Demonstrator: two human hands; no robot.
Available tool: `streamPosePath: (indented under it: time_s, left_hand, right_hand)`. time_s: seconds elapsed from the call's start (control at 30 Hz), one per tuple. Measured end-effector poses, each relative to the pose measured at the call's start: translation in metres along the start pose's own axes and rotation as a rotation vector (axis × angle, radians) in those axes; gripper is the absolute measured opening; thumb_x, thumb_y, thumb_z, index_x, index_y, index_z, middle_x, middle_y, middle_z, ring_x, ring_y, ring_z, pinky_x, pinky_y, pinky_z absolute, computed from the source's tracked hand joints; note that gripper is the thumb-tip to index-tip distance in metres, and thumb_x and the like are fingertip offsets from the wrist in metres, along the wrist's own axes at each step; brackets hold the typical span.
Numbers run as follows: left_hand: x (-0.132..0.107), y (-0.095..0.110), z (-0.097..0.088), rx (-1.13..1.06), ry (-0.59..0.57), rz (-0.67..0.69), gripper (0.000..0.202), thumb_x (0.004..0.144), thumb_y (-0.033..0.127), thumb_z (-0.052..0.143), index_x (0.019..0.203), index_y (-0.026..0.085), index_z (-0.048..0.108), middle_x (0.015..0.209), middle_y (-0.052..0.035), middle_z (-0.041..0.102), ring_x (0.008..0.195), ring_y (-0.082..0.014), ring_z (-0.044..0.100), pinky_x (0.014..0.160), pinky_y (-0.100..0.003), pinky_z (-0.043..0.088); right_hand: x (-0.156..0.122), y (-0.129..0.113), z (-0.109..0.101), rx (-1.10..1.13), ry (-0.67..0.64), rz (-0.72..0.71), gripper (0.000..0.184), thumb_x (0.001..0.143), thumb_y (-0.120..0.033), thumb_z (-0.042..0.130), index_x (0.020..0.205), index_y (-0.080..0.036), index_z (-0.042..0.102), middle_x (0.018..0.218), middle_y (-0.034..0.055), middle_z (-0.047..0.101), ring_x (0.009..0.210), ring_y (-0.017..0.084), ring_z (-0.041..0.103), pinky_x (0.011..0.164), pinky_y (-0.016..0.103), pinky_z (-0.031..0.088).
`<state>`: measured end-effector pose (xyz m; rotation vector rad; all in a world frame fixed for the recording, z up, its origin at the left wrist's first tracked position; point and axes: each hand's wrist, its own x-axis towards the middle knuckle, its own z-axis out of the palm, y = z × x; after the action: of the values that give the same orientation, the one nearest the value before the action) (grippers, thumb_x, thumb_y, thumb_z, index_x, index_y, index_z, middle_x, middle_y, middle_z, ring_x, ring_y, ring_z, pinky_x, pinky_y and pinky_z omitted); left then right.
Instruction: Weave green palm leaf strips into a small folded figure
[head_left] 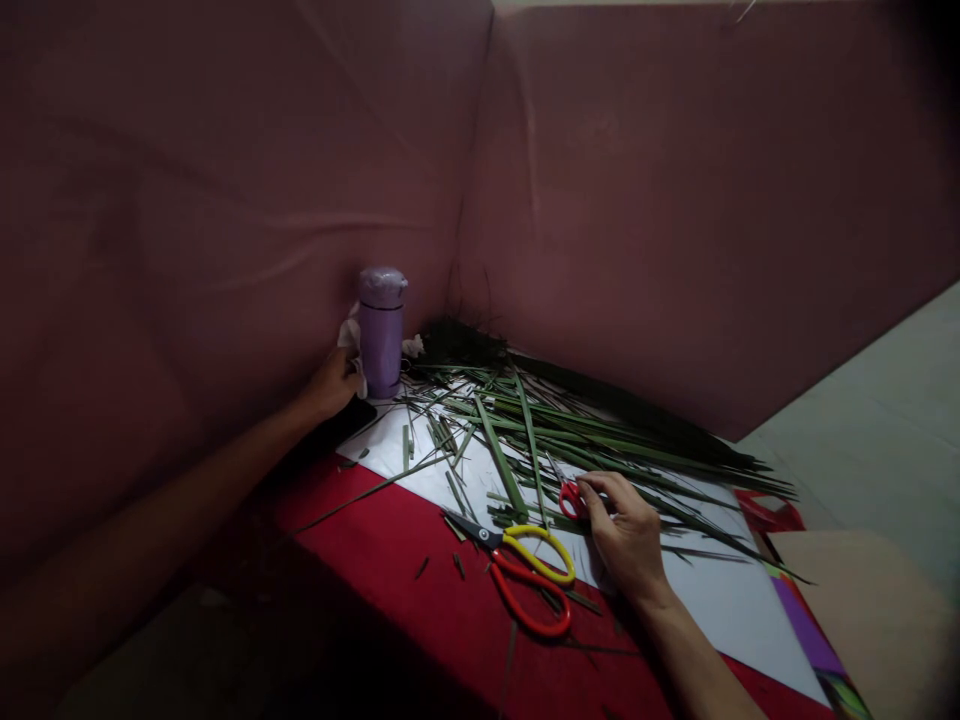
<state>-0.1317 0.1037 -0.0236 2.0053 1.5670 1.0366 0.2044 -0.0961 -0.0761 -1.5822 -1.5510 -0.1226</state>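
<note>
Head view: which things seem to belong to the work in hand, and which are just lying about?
Likely part of the work:
Small red-handled scissors, at the right hand
Long green leaf strips, spread over a white sheet
Black-bladed scissors with yellow and red handles, unheld
Crumpled white tissue or cloth, at the left hand

Probably just lying about:
Purple cylindrical bottle, upright
Beige rounded surface, far right
</note>
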Motion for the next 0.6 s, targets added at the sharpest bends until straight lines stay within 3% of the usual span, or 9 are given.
streamPosePath:
  time_s: [0.1,0.23,0.33,0.43,0.5,0.57,0.6]
  left_hand:
    - [0.012,-0.004,0.001,-0.052,-0.140,-0.003,0.039,0.074,0.014,0.044,0.113,0.004,0.045,0.103,-0.0095,0.058,0.085,-0.0147,0.053,0.074,-0.022,0.040]
    - [0.009,-0.003,-0.004,0.119,-0.130,0.015,0.032,0.073,0.022,0.047,0.099,0.003,0.055,0.095,-0.0122,0.061,0.082,-0.0189,0.054,0.071,-0.026,0.040]
    - [-0.008,0.011,-0.009,0.257,0.029,0.018,0.032,0.074,0.026,0.047,0.099,0.008,0.057,0.093,-0.0120,0.062,0.081,-0.0218,0.055,0.072,-0.031,0.041]
    - [-0.034,0.039,-0.007,0.240,0.265,0.251,0.029,0.075,0.025,0.045,0.096,0.010,0.060,0.097,-0.0123,0.060,0.089,-0.0219,0.055,0.081,-0.032,0.039]
    - [-0.051,0.064,0.005,0.054,0.154,0.326,0.025,0.074,0.026,0.048,0.092,0.014,0.061,0.094,-0.0086,0.062,0.089,-0.0192,0.056,0.081,-0.030,0.040]
    - [-0.065,0.090,0.027,-0.216,-0.142,0.248,0.020,0.072,0.024,0.050,0.086,0.015,0.062,0.085,-0.0062,0.064,0.078,-0.0162,0.059,0.073,-0.028,0.045]
    - [-0.070,0.102,0.040,-0.332,-0.348,0.179,0.019,0.070,0.022,0.052,0.085,0.014,0.062,0.081,-0.0061,0.064,0.073,-0.0157,0.060,0.067,-0.027,0.046]
  right_hand:
    - [0.000,0.001,0.000,0.008,0.002,0.004,0.012,0.080,-0.025,0.051,0.079,-0.019,0.060,0.083,0.0042,0.060,0.078,0.017,0.055,0.069,0.029,0.043]
    - [0.002,0.002,0.000,0.024,0.005,0.009,0.011,0.080,-0.023,0.051,0.078,-0.019,0.060,0.081,0.0039,0.060,0.077,0.016,0.055,0.068,0.028,0.043]
    - [0.002,-0.001,-0.001,0.039,0.003,0.018,0.011,0.080,-0.022,0.050,0.078,-0.019,0.060,0.081,0.0040,0.060,0.077,0.016,0.055,0.067,0.028,0.043]
    - [0.001,-0.006,-0.001,0.069,-0.026,0.036,0.012,0.080,-0.021,0.049,0.079,-0.019,0.060,0.080,0.0037,0.060,0.074,0.016,0.055,0.064,0.027,0.043]
    - [0.000,-0.010,0.001,0.093,-0.073,0.040,0.013,0.080,-0.020,0.047,0.080,-0.020,0.061,0.081,0.0034,0.060,0.074,0.016,0.055,0.062,0.026,0.043]
    - [-0.001,-0.013,0.002,0.102,-0.127,0.033,0.014,0.079,-0.019,0.047,0.080,-0.020,0.061,0.082,0.0036,0.061,0.076,0.016,0.056,0.063,0.027,0.043]
    - [-0.002,-0.014,0.003,0.101,-0.151,0.030,0.014,0.079,-0.019,0.047,0.081,-0.020,0.061,0.083,0.0039,0.061,0.077,0.017,0.056,0.065,0.027,0.043]
